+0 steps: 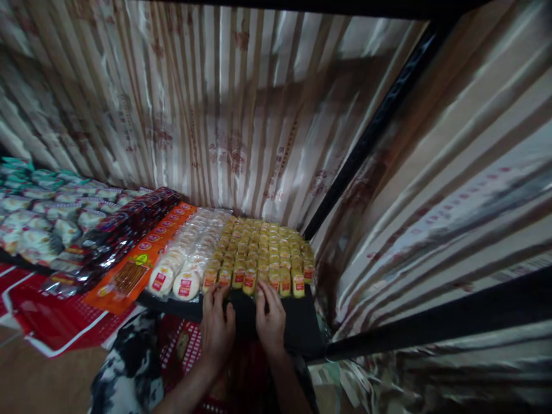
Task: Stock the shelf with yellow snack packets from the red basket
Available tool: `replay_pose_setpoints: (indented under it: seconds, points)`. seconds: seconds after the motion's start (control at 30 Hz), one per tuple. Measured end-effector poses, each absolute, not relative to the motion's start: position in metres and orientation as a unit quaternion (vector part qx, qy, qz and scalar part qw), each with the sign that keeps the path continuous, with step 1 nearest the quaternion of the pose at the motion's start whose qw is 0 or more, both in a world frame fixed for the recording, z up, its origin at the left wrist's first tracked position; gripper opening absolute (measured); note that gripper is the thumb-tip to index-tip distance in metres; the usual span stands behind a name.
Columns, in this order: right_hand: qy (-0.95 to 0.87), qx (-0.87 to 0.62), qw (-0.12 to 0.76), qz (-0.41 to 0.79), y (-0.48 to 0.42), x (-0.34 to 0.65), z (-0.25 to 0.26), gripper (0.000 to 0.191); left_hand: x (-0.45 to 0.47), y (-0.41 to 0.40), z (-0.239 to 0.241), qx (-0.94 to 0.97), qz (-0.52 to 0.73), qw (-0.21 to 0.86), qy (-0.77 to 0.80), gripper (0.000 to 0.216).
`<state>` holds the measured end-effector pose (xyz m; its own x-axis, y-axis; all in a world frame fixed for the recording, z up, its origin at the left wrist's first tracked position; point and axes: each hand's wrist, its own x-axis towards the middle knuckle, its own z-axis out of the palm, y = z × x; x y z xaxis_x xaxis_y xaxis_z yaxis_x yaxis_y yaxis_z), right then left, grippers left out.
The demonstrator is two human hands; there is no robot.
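Both hands rest side by side on the dark shelf edge, in front of rows of small yellow snack packets with red labels. My left hand lies palm down, its fingertips touching the front row of packets. My right hand lies the same way, fingers extended to the packets. Neither hand grips anything that I can see.
Left of the yellow packets stand rows of round white wrapped cakes, then orange packs, dark red packs and green-white packs. A striped shiny curtain hangs behind and at right. A black frame post runs diagonally.
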<state>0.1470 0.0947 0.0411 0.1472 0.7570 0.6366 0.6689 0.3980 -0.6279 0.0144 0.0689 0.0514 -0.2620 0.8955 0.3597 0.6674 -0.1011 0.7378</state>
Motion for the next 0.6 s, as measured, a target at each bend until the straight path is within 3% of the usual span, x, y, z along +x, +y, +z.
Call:
replay_pose_setpoints:
  seconds: [0.13, 0.3, 0.6]
  points:
    - [-0.712, -0.519, 0.462, 0.101, 0.093, 0.088, 0.038, 0.036, -0.017, 0.080, 0.043, 0.569, 0.436, 0.112, 0.688, 0.040]
    - [-0.729, -0.538, 0.418, 0.073, 0.107, 0.058, 0.028, 0.042, -0.038, 0.101, 0.030, 0.597, 0.410, 0.122, 0.679, 0.048]
    - [-0.753, -0.546, 0.364, 0.051, 0.119, 0.049, 0.034, 0.046, -0.047, 0.115, 0.023, 0.615, 0.442, 0.084, 0.647, 0.040]
